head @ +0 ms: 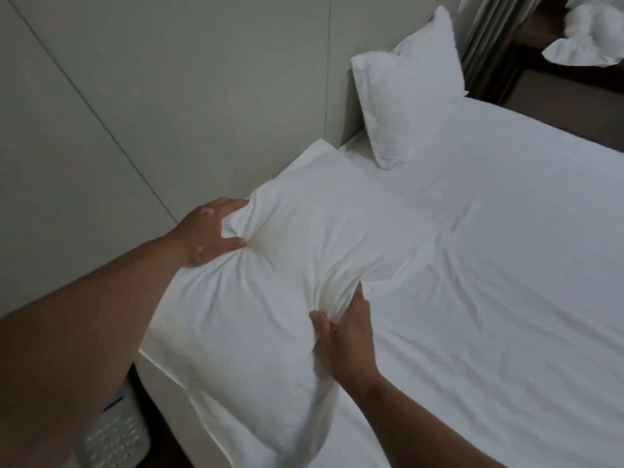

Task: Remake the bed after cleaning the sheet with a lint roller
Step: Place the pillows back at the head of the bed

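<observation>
A white pillow (270, 275) lies at the near corner of the bed, by the headboard wall. My left hand (209, 231) grips its far-left edge, with fabric bunched between thumb and fingers. My right hand (344, 332) pinches its right edge, the cloth gathered in folds. A second white pillow (408, 92) leans upright against the wall farther along. The white sheet (506, 265) covers the mattress, smooth with a few creases. No lint roller is in view.
A pale panelled wall (169, 96) runs along the head of the bed. A white perforated basket (114, 437) stands on the dark floor at the lower left. Crumpled white bedding (587, 38) lies on dark furniture beyond the far side. Curtains (486, 38) hang near it.
</observation>
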